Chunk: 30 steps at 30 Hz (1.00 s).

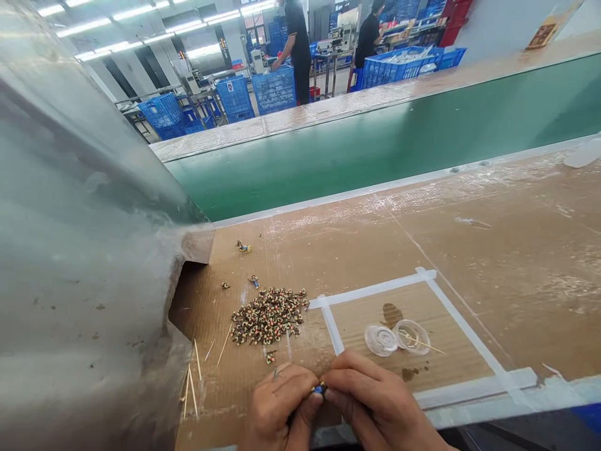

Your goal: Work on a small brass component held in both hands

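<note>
My left hand [284, 404] and my right hand [370, 398] meet at the table's front edge, fingertips pinched together. Between them is a tiny painted figurine [318, 389], with blue and some dark and yellow parts showing; the fingers cover most of it. Just beyond my left hand lies a heap of small figurine pieces [270, 316] in brown, cream and red. One loose piece [270, 357] rests between heap and hand. Past the heap are a small figurine with blue on it [254, 281] and another blue and yellow figurine [243, 247].
Right of the heap, white tape [380, 287] frames a patch holding a clear plastic cup [413, 336] with a toothpick in it, its lid [380, 340] and wet spots. Toothpicks [192, 388] lie by a metal housing [94, 250] at left. Behind runs a green conveyor belt [328, 166]; two people work beyond.
</note>
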{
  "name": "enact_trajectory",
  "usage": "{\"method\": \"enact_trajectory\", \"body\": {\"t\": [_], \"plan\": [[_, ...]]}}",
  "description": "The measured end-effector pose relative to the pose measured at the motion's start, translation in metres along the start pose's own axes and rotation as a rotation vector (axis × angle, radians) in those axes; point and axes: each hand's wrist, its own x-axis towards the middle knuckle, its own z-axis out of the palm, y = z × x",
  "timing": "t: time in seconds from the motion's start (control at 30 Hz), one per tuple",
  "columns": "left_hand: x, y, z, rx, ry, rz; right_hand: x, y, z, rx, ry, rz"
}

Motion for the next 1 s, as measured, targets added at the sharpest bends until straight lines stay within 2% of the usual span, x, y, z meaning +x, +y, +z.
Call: {"method": "enact_trajectory", "body": {"t": [0.43,0.73,0.9,1.0], "plan": [[-0.0034,-0.0015,0.0014,0.011,-0.046,-0.026,-0.0009,-0.0012,0.0011,-0.029,0.012,-0.009],[0.0025,0.0011,0.0010,-0.010,0.001,-0.002,-0.0020,-0.0015,-0.0002,-0.048,-0.009,0.036],[0.0031,-0.0042,0.0001,0.019,0.037,0.026,0.0016,0.0036,0.0010,-0.016,-0.016,-0.005],[0.0035,-0.0035,0.0006,0.025,0.086,0.079,0.0074,-0.0042,-0.0021,-0.068,0.000,0.005]]}}
